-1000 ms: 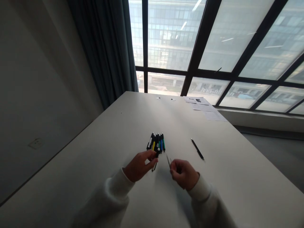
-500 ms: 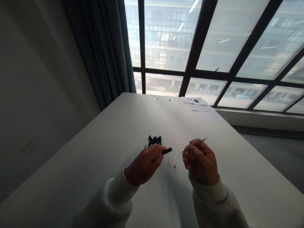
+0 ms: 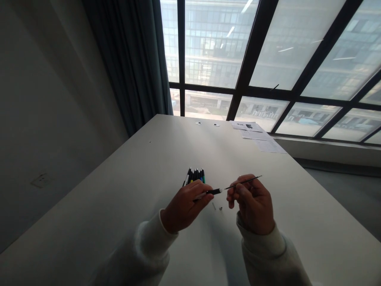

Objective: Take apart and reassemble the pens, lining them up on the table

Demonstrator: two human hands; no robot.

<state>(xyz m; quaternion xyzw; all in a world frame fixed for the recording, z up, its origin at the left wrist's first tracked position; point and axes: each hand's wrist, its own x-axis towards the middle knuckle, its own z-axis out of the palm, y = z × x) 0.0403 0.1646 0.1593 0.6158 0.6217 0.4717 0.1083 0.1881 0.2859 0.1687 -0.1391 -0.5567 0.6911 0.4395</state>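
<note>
My left hand (image 3: 187, 204) is closed on a black pen barrel (image 3: 214, 191), whose pale open end points right. Between the fingertips of my right hand (image 3: 253, 202) is a thin dark pen refill (image 3: 244, 181), its tip at the barrel's end; whether they touch is too small to tell. A tiny shiny part also shows at my right fingers. On the white table below the barrel lie a small spring-like piece (image 3: 214, 206) and a small metal tip (image 3: 220, 208). Several pens (image 3: 196, 174) lie side by side just beyond my left hand, partly hidden by it.
Paper sheets (image 3: 257, 137) lie at the far right corner of the white table (image 3: 166, 159). Two round fittings sit near its far edge. Behind are a large window and a dark curtain (image 3: 137, 59).
The barrel in my left hand has moved right and levelled out. The refill in my right hand is flatter, and its tip is now close to the barrel's end. The view has shifted slightly.
</note>
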